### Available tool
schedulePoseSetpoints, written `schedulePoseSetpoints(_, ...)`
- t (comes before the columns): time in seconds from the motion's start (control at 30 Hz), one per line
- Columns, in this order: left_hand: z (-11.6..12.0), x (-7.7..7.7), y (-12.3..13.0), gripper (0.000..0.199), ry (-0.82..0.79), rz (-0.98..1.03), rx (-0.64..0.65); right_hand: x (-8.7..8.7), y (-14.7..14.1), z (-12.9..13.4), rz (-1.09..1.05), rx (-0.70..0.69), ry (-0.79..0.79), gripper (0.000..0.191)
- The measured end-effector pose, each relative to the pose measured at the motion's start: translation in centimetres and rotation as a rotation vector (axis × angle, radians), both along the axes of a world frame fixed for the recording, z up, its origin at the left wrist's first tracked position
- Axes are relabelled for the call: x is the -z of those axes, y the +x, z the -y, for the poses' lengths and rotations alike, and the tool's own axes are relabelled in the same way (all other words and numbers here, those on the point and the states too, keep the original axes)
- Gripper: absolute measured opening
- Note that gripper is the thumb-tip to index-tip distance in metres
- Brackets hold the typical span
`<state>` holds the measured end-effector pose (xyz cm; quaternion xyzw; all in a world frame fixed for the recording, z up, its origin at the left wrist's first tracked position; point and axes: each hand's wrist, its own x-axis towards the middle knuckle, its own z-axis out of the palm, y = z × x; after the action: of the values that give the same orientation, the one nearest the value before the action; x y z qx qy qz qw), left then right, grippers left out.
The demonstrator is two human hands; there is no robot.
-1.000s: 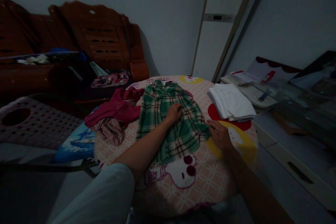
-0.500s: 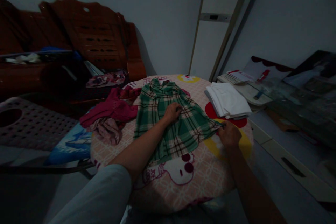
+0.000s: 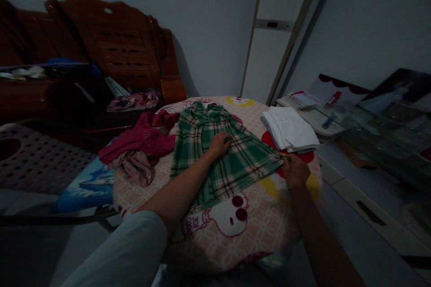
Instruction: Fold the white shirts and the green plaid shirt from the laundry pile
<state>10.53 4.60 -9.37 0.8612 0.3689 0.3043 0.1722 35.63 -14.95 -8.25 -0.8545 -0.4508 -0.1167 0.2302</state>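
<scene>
A green plaid dress [image 3: 242,161] lies spread over the round table, its narrow neck end at the far side and its wide hem toward me. My left hand [image 3: 220,144] rests on the middle of it with curled fingers, closed on a bit of the cloth. Off to the right, my right hand [image 3: 296,171] pinches the hem's corner and holds the fabric stretched out to a point. The fingertips of both hands are partly hidden in the dim light.
A patterned cloth [image 3: 232,249] covers the table. At its left edge lie crumpled magenta clothes [image 3: 144,136] and a dusty pink garment [image 3: 134,166]. Folded white cloths [image 3: 292,129] are stacked at the right. A wooden bench [image 3: 117,49] and a glass-topped cabinet [image 3: 367,130] stand nearby.
My right hand has moved slightly right with the hem's corner, and the dress's right side is now tauter and flatter. My left hand stays in about the same place on the dress.
</scene>
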Motion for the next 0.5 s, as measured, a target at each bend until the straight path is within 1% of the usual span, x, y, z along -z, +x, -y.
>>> schedulePoseSetpoints(0.1, 0.1, 0.0, 0.1, 0.021, 0.000, -0.002, 0.001, -0.4, -0.1, 0.1, -0.023, 0.037, -0.033, 0.032)
schedulePoseSetpoints(0.23, 0.3, -0.2, 0.1, 0.023, -0.003, -0.005, -0.009, -0.6, -0.3, 0.1, -0.024, -0.036, -0.110, 0.029)
schedulePoseSetpoints(0.3, 0.4, -0.4, 0.1, 0.025, -0.006, -0.007, 0.002, -0.7, -0.2, 0.1, -0.025, -0.045, -0.107, 0.028)
schedulePoseSetpoints(0.37, 0.5, -0.6, 0.1, 0.027, -0.005, -0.017, 0.048, -0.9, 0.0, 0.2, -0.029, 0.012, -0.046, 0.030)
schedulePoseSetpoints(0.43, 0.7, -0.7, 0.1, 0.030, -0.002, -0.043, 0.120, -1.1, 0.1, 0.4, -0.027, 0.083, 0.005, 0.032)
schedulePoseSetpoints(0.5, 0.8, -0.7, 0.1, 0.032, 0.004, -0.080, 0.181, -1.2, 0.1, 0.6, -0.020, 0.109, -0.026, 0.032)
